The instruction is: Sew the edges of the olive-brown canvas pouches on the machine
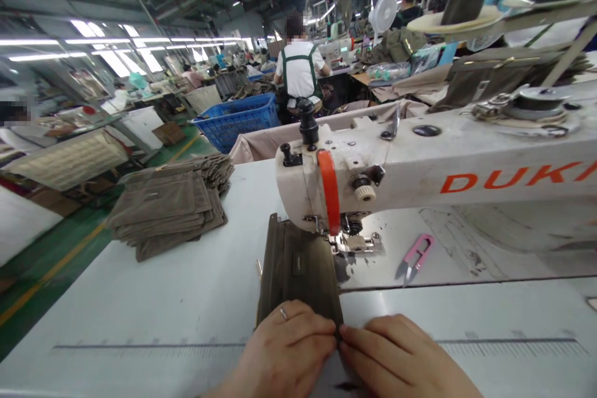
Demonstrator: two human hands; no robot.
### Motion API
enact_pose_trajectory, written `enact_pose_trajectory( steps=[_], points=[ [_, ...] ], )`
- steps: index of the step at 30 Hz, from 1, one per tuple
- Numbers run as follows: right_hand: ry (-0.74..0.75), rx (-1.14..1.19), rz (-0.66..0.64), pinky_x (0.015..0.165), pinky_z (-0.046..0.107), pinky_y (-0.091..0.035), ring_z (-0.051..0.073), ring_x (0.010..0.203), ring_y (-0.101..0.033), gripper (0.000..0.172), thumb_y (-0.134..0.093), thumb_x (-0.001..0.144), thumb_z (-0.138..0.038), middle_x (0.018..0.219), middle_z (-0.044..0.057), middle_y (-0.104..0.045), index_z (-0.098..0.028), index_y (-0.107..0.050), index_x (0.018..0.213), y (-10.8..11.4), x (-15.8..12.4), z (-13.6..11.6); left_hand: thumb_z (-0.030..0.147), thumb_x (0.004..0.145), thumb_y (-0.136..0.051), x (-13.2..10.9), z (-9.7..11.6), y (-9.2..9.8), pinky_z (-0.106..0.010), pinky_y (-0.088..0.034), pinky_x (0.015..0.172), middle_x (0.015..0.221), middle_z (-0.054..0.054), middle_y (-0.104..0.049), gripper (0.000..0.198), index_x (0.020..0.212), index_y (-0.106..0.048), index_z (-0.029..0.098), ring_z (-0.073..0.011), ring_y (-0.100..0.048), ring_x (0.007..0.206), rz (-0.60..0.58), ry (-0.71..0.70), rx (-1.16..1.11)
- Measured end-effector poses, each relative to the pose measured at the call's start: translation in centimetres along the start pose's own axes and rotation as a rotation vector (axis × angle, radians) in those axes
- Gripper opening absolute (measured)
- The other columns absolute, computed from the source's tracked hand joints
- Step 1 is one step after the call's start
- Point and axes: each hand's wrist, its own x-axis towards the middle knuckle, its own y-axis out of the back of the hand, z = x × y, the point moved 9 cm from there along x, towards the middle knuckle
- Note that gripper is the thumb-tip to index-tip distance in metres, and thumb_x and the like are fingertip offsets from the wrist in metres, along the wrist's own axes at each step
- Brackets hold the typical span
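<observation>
An olive-brown fabric bag panel with a small label and a zipper pull lies flat on the sewing table. Its far right edge reaches the presser foot of the white sewing machine. My left hand, with a ring on one finger, lies over the panel's near end, its fingers closed on the right edge. Against that same edge, from the right, my right hand has its fingers pressed together, tips nearly touching the left hand's. The pinched edge is mostly hidden under my fingertips.
Pink thread snips lie on the machine bed. A stack of similar brown fabric pieces sits at the table's far left. Beyond are a blue plastic crate and a person in a white shirt. A ruler scale marks the near tabletop.
</observation>
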Motion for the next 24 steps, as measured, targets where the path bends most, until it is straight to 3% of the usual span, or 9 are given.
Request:
enact_pose_trajectory(
  steps=[7,14,19,24],
  points=[
    [-0.039,0.05,-0.136,0.073,0.033,-0.05,0.019,0.082,-0.06,0.032,-0.036,0.1,-0.02,0.108,0.001,-0.071,-0.021,-0.065,0.114,-0.9,1.5,1.4,0.005,0.091,-0.05,1.1,-2.2,-0.2,-0.03,-0.051,0.089,0.106,-0.004,-0.07,0.022,0.106,-0.063,0.016,-0.0161,-0.062,0.095,-0.106,0.06,-0.012],
    [-0.134,0.091,-0.298,0.076,0.036,-0.052,0.022,0.085,-0.059,0.037,-0.059,0.075,-0.008,0.108,0.002,-0.069,-0.02,-0.064,0.11,-2.0,3.1,3.0,0.006,0.092,-0.05,2.3,-4.2,-0.2,-0.03,-0.05,0.094,0.108,-0.004,-0.07,0.023,0.107,-0.064,0.017,-0.016,-0.061,0.099,-0.118,0.059,-0.03],
    [-0.21,0.108,-0.4,0.081,0.04,-0.053,0.023,0.089,-0.06,0.025,-0.053,0.079,-0.009,0.103,0.005,-0.068,-0.018,-0.065,0.098,-2.4,4.2,4.0,0.006,0.09,-0.052,2.9,-5.4,0.0,-0.03,-0.051,0.093,0.107,-0.003,-0.071,0.024,0.105,-0.066,0.018,-0.0157,-0.062,0.098,-0.078,0.04,-0.009],
    [-0.254,0.09,-0.489,0.086,0.045,-0.052,0.025,0.093,-0.062,0.029,-0.049,0.079,-0.01,0.104,0.007,-0.068,-0.019,-0.065,0.101,-3.1,5.1,5.4,0.006,0.088,-0.051,3.5,-6.8,-0.2,-0.031,-0.052,0.092,0.106,-0.003,-0.072,0.027,0.104,-0.067,0.019,-0.0157,-0.063,0.097,-0.094,0.059,0.045]
  ],
)
